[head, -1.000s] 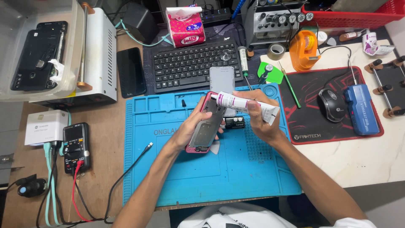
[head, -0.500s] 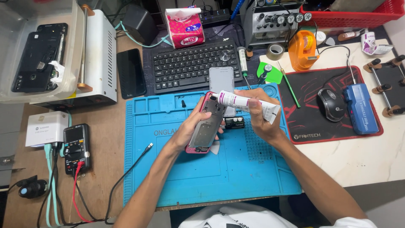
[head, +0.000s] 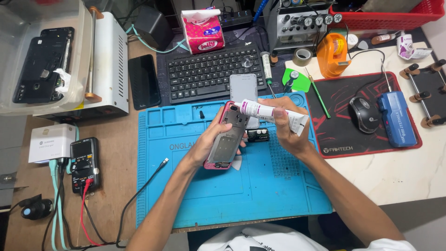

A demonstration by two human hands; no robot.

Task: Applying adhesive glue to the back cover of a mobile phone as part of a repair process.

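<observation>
Barely shifting since a second ago, left hand [head: 211,139] gripping the pink phone frame [head: 227,137] tilted open-side up for access, right hand [head: 285,132] pinching the white glue tube [head: 272,114], nozzle touching the frame's top edge beyond the left fingertips.

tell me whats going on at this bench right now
A person sits at a repair bench, working over a blue mat. The left hand holds an opened pink phone frame tilted above the mat. The right hand holds a white tube, its nozzle end touching the frame's upper edge. A grey phone panel lies just behind, by the black keyboard. A mouse sits unused on the red-edged pad to the right.
</observation>
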